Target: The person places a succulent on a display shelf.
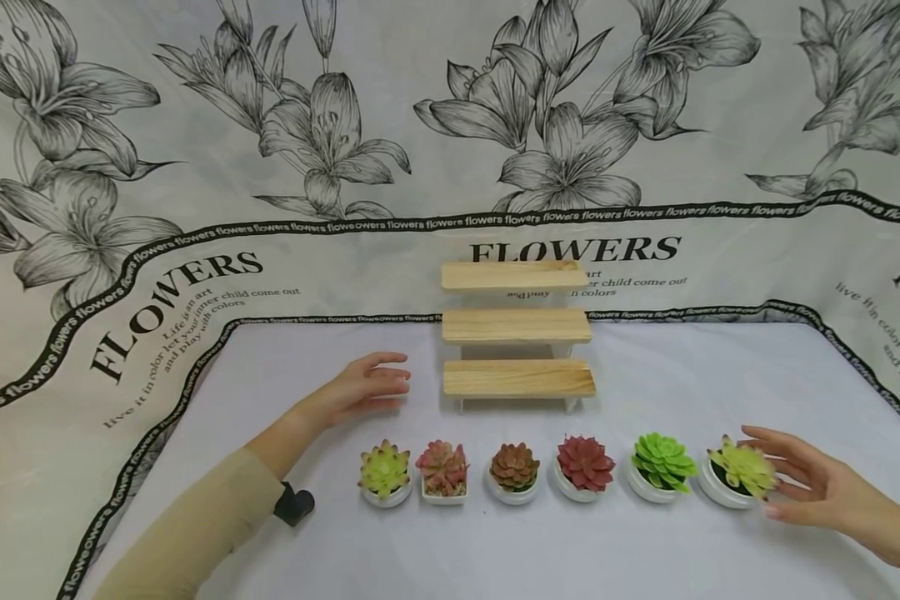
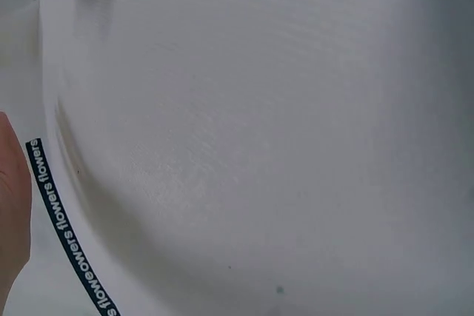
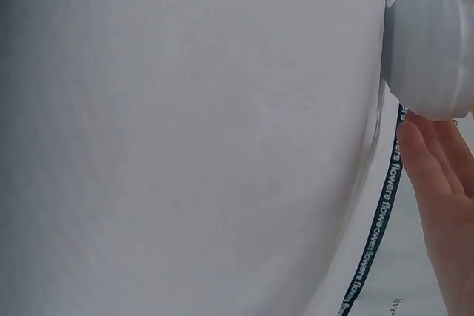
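In the head view my right hand (image 1: 817, 479) is at the rightmost potted succulent (image 1: 737, 473), a pale yellow-green plant in a round white pot. Its fingers extend behind the leaves and the thumb lies by the pot's right side. From the right wrist, the white pot (image 3: 429, 53) shows with fingertips right at its lower edge; the thumb is hidden there. My left hand (image 1: 363, 385) hovers with loosely spread fingers and holds nothing, left of a three-tier wooden stand (image 1: 517, 379). Only a sliver of the left hand (image 2: 11, 205) shows from the left wrist.
Left of the rightmost pot, the row holds a bright green succulent (image 1: 662, 462), a dark red one (image 1: 585, 464), a brown one (image 1: 514, 468), a pink one (image 1: 442, 469) in a square pot and a red-tipped green one (image 1: 385, 471). Behind hangs a flower-printed cloth (image 1: 375, 267).
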The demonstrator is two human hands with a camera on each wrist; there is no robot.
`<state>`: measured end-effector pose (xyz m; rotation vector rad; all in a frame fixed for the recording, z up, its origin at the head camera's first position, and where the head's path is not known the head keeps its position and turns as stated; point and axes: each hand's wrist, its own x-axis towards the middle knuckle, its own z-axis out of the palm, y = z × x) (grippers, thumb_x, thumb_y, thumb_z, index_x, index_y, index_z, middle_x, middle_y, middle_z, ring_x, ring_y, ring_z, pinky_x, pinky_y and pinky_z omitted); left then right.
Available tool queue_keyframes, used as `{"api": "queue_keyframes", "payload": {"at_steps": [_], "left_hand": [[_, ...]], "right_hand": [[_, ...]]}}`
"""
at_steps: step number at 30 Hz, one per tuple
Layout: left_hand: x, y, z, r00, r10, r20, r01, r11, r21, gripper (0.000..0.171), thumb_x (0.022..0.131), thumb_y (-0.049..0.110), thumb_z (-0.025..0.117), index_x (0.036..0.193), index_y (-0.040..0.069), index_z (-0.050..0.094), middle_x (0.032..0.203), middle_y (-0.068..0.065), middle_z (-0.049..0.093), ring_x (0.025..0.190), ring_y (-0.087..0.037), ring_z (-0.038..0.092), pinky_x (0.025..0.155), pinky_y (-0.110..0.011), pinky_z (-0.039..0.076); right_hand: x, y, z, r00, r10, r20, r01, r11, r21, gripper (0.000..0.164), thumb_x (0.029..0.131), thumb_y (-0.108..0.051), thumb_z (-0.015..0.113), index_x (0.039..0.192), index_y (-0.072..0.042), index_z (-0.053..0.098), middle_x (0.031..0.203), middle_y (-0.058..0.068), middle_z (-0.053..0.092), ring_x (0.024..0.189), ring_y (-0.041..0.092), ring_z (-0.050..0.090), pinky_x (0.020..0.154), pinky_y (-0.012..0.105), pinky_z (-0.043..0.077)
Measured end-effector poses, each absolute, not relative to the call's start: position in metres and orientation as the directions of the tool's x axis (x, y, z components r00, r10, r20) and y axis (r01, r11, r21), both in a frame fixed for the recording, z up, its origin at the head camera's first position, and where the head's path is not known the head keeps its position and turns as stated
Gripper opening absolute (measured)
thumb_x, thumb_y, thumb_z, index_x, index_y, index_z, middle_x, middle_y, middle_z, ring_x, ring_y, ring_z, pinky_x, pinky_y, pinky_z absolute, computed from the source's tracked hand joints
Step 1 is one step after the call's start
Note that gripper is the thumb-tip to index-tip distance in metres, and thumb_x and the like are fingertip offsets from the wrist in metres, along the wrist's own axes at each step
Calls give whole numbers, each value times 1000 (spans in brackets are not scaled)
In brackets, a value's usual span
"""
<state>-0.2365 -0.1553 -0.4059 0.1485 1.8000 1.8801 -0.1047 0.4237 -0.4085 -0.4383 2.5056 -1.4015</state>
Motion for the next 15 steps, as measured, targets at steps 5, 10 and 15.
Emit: {"api": "queue_keyframes", "payload": {"at_steps": [5,10,15], "left_hand": [[-241,-143,-406,-842,464,-276,-296,31,955,56,92,2,55,142,0,30,136,-27,41,108,-24,57,94,-39,47],[-243,-131,-407,-814,501,-293,-303,62,951,56,91,2,57,141,-1,31,134,-27,43,112,-30,55,93,-38,48],[-242,-125,-408,-797,517,-313,-312,91,946,55,91,3,58,140,0,33,129,-25,48,109,-30,57,91,-39,49]], "right_hand": [[-107,418,-410,-929,-367,-58,-141,493,-859,73,83,8,62,145,-9,27,128,-32,39,109,-19,39,78,5,41],[-110,416,-410,-932,-345,-113,-80,497,-864,68,84,4,63,143,-11,32,124,-35,40,107,-20,39,77,7,42],[-111,416,-413,-934,-324,-150,-46,527,-849,69,84,1,65,143,-14,31,121,-37,37,104,-20,38,74,11,44]]}}
